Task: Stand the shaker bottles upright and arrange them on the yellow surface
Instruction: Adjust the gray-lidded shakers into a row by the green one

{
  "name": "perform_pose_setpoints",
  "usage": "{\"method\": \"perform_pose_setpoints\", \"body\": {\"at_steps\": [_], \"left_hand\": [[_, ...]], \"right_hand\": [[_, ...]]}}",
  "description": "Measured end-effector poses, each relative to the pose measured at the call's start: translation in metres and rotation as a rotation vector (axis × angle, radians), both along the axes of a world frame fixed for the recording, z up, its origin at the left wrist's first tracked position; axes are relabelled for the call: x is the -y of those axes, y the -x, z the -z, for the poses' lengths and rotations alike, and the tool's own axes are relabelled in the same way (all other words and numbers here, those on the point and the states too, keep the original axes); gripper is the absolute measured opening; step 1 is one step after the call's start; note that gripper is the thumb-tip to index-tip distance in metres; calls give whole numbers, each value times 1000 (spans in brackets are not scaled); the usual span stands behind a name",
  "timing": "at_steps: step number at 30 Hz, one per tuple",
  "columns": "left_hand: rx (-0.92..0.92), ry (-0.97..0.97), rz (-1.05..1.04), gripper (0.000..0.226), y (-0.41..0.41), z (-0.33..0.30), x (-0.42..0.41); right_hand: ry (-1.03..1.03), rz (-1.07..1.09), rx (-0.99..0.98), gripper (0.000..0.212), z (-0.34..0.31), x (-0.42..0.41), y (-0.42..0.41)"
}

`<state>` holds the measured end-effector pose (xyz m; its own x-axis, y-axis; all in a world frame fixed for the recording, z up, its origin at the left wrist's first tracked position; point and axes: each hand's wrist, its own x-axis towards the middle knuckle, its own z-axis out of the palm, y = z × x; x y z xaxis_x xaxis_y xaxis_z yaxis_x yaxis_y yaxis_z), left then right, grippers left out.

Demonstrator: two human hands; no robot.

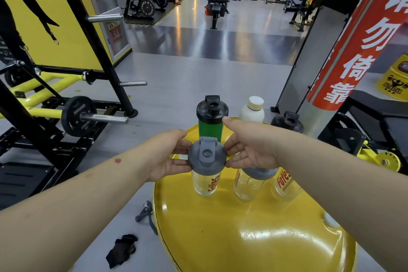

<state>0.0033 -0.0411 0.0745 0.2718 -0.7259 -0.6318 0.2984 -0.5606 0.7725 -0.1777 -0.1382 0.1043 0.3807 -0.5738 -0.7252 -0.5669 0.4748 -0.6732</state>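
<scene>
A clear shaker bottle with a grey lid (207, 157) stands upright on the round yellow surface (254, 234). My left hand (170, 154) touches the lid's left side and my right hand (249, 148) its right side, so both hold the lid. Behind it stands a green shaker with a black lid (211, 117), and to its right a white bottle (252, 110). Two more clear shakers (251, 183) (286, 183) stand under my right forearm, partly hidden. A dark-lidded shaker (288, 122) shows at the far right edge.
A weight rack with a black plate (78, 116) stands at the left. On the floor by the yellow surface lie a hand grip (145, 212) and a black glove (121, 249). A red banner pole (353, 35) rises at the right.
</scene>
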Motion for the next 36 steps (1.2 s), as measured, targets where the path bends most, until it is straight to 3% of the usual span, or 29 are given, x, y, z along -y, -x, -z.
{"method": "perform_pose_setpoints", "body": {"at_steps": [30,32,36], "left_hand": [[19,-13,71,44,0,-2,-3],[72,-20,98,45,0,-5,-2],[352,49,72,34,5,-20,11]], "right_hand": [[-81,33,31,93,4,-8,0],[-69,27,36,92,0,-7,2],[9,40,67,90,-16,-2,17]]}}
